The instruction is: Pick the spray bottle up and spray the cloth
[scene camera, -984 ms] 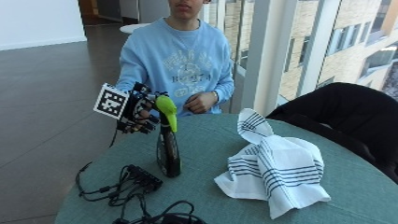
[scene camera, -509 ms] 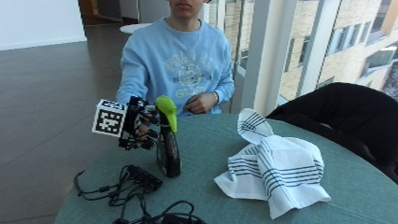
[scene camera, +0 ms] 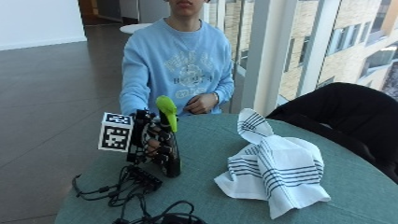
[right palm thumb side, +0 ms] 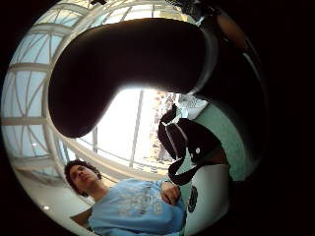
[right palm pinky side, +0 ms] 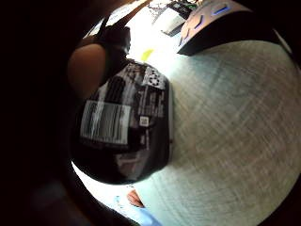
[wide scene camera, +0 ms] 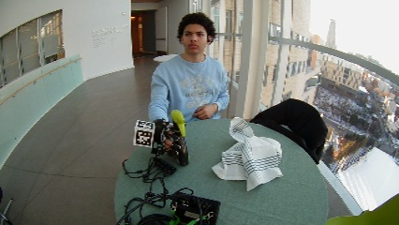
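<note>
Gripping the spray bottle is the gloved right hand, with its fingers curled around the dark body just under the green spray head. A second ago the hand was up higher, next to the green head. Now it has slid down and closed around the bottle. That means the grab looks done, and I think the next job is to lift the bottle. The bottle stands up straight on the round green table, at the left part of it, with its bottom on the table. From the palm, the bottle's black side with a white barcode label fills much of the view, so it is very close to the palm. Moving to the right, the white cloth with dark stripes sits in a bumpy heap near the middle of the table. It is well apart from the bottle. The person's bare hand rests at the far edge of the table. To spray the cloth, I think the green head must be turned to point at the heap.
</note>
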Demonstrator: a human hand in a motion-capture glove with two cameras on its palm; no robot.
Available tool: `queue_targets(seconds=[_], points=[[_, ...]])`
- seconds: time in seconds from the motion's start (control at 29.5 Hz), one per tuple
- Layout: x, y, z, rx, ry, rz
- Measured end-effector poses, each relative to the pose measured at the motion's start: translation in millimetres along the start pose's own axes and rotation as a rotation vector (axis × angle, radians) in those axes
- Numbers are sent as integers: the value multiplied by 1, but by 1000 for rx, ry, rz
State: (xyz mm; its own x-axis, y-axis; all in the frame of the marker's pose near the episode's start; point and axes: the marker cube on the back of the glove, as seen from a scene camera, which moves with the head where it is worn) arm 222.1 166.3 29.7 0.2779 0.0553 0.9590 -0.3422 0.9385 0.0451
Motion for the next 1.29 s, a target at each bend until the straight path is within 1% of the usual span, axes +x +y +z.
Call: queue_targets(seconds=[0.2, 0.37, 0.54, 0.64, 0.85, 1.02, 1.15, 1.29], points=[[-3, -10, 5, 68, 8, 9], [-4, -14, 8, 127, 61, 7], [-8, -13, 10, 189, 131, -12], [-13, -9, 11, 198, 171, -41], [-35, -1, 10, 120, 203, -58], [-59, 3, 4, -3, 251, -91], [-82, -10, 0, -117, 337, -53], [-101, -28, 5, -220, 410, 16]])
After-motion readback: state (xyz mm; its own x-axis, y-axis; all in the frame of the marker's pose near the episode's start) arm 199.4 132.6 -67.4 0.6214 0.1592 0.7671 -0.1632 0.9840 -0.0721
